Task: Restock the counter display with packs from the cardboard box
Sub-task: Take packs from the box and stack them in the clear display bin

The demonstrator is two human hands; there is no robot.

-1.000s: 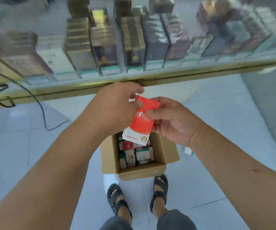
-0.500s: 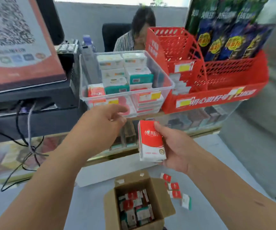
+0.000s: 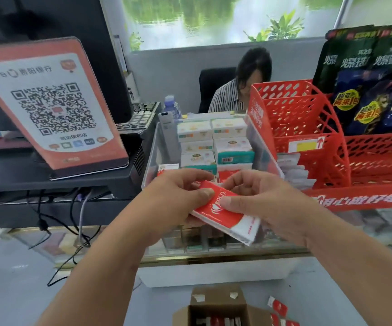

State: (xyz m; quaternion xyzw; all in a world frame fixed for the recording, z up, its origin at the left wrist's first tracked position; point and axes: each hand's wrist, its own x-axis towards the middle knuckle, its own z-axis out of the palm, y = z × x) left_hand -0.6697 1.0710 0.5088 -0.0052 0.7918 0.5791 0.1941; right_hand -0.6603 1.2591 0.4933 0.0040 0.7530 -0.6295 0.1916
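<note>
Both hands have closed on the red pack (image 3: 218, 212) since half a second ago, when the right hand held it upright alone and the left reached toward the clear bin; the pack has also tipped over to lie slanted. Seen from the head camera, the left hand (image 3: 173, 203) pinches the pack's upper left end, thumb on the red face and fingers curled behind it. The right hand (image 3: 268, 205) pinches the other side, thumb pressed on the printed face and fingers hooked over the far edge. The pack hangs just in front of the near wall of the clear bin (image 3: 149, 161), its white end pointing down and to the right. Inside the bin, white and teal packs are stacked at the back, with red ones low at the front. A red mesh rack (image 3: 307, 128) stands just beside the bin on the right, and a QR-code sign (image 3: 53, 109) stands on the left. The cardboard box (image 3: 216, 300) sits open on the floor below, with loose packs (image 3: 278, 307) lying beside it. A person (image 3: 244, 90) sits behind the counter.
</note>
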